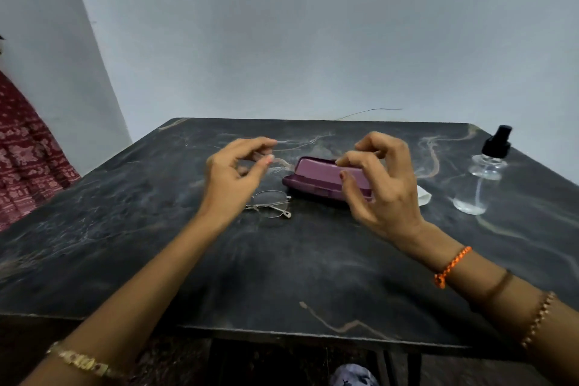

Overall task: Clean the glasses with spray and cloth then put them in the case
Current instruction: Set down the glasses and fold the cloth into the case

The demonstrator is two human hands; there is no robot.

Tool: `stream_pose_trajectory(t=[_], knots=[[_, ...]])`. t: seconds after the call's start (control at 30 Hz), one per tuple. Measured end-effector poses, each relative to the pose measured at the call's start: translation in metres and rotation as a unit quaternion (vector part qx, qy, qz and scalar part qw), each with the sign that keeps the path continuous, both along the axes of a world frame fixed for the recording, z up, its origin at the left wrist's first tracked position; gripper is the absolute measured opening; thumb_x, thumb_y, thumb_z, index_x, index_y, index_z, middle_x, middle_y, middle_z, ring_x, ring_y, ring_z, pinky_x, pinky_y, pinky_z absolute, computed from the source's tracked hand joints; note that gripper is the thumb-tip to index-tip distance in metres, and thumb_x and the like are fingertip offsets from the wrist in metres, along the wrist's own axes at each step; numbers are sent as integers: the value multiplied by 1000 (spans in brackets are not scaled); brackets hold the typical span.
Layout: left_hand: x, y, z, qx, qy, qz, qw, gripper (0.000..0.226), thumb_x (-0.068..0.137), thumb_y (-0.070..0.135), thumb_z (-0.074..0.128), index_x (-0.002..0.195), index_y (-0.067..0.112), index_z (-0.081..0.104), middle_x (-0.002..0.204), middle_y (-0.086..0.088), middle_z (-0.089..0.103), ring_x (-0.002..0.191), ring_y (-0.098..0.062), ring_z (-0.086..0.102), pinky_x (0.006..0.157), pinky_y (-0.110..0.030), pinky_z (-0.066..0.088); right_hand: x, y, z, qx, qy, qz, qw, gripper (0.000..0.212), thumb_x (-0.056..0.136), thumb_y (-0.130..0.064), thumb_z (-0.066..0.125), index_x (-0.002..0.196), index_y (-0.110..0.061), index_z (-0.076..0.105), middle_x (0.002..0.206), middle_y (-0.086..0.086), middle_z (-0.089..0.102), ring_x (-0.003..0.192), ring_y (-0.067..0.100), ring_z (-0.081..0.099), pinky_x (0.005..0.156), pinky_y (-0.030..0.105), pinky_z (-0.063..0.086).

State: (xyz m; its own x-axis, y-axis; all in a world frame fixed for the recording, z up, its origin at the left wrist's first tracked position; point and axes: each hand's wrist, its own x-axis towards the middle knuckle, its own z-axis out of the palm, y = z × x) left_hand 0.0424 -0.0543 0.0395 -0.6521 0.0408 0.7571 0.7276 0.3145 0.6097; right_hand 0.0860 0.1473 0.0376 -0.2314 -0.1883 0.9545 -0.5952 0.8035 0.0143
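On the dark marbled table [125, 213], from the head view: lying folded near the middle, thin metal glasses [271, 204], just beside the near-left corner of the purple case [316, 180], apart from it by a narrow gap. Sitting with lid raised, showing a paler lining. Peeking out from behind the right wrist, a white cloth [424, 196]. Standing well to the right, a clear spray bottle [484, 175] with a black pump top.

Hovering above the glasses, left hand [233, 177], fingers loosely curled, thumb and forefinger apart, gripping nothing. Hovering over the right end of the case, right hand [380, 185], fingers bent in a loose claw, holding nothing; contact with the case not clear.

Judging handling: glasses looking very light, wire frame likely bending under a hard squeeze, lenses smudging and scratching easily. Advising a pinch at the bridge or at a hinge corner, avoiding the lens faces. Cloth appearing soft and limp, suiting a pinch anywhere. Bottle looking rigid and smooth, nearly empty, so tipping easily; gripping round the body advised.

Cleaning apparently not yet begun.
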Motion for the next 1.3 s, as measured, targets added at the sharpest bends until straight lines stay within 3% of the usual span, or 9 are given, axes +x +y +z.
stream_pose_trajectory(t=[0.13, 0.4, 0.53, 0.8, 0.93, 1.07, 1.13, 1.2, 1.3], knots=[[0, 66, 0, -121, 22, -62, 990, 14, 79, 8, 65, 92, 8, 69, 85, -1, 67, 73, -8, 60, 65, -10, 43, -7, 33, -1, -123, -101, -52, 986, 20, 76, 1, 57, 95, 4, 59, 100, 24, 49, 95, 17, 45, 81, 9, 33], [-16, 108, -27, -225, 60, -43, 972, 19, 79, 5, 64, 97, 0, 64, 93, -15, 68, 90, -28, 60, 82, -22, 38, -20, 85, -27, -100, -396, -198, 891, 18, 80, -20, 60, 87, -5, 68, 99, 12, 59, 97, 28, 55, 70, 28, 35], [-14, 110, -35, -257, 93, -43, 961, 20, 81, 13, 58, 94, -1, 64, 88, -16, 68, 89, -17, 50, 79, -28, 40, -21, 81, -28, -71, -425, -217, 876, 32, 76, -34, 64, 87, -5, 68, 104, 13, 63, 103, 29, 55, 79, 35, 46], [-9, 111, -37, -313, 134, -22, 940, 26, 80, 21, 52, 94, 3, 64, 86, -12, 68, 84, -28, 61, 80, -25, 34, -25, 83, -33, -19, -414, -246, 876, 25, 84, -23, 54, 86, 1, 62, 101, 15, 61, 97, 32, 55, 75, 38, 45], [-9, 115, -33, -231, 110, -28, 966, 17, 78, 11, 63, 93, 3, 65, 89, -11, 69, 90, -22, 59, 83, -26, 37, -25, 84, -30, -97, -363, -236, 896, 21, 85, -17, 51, 82, 3, 58, 93, 19, 60, 86, 36, 56, 71, 41, 44], [-8, 122, -17, -45, 1, -53, 998, 17, 80, 7, 64, 96, 9, 67, 95, 3, 65, 90, -6, 57, 81, -5, 39, -25, 75, -8, -277, -299, -157, 899, 20, 82, -18, 58, 71, -2, 63, 69, 8, 64, 64, 17, 56, 57, 19, 38], [-10, 126, -9, 18, -70, -90, 993, 15, 81, 8, 63, 94, 16, 67, 92, 6, 66, 85, 0, 60, 77, -5, 44, -30, 68, 7, -394, -295, -73, 868, 16, 81, -19, 61, 69, -9, 63, 60, -3, 59, 59, 9, 53, 55, 11, 40], [-10, 130, -5, 68, -135, -129, 980, 17, 82, 10, 63, 89, 25, 66, 88, 9, 66, 80, 5, 62, 72, -7, 47, -34, 62, 16, -492, -307, 20, 814, 15, 82, -16, 61, 68, -12, 62, 61, -3, 57, 61, 9, 53, 61, 21, 47], [-15, 129, -3, 100, -161, -154, 970, 20, 80, 8, 64, 94, 23, 64, 91, 8, 66, 83, 4, 62, 74, -10, 49, -39, 53, 22, -581, -326, 145, 732, 21, 85, -10, 60, 64, -14, 59, 65, 0, 59, 61, 9, 56, 56, 17, 51]])
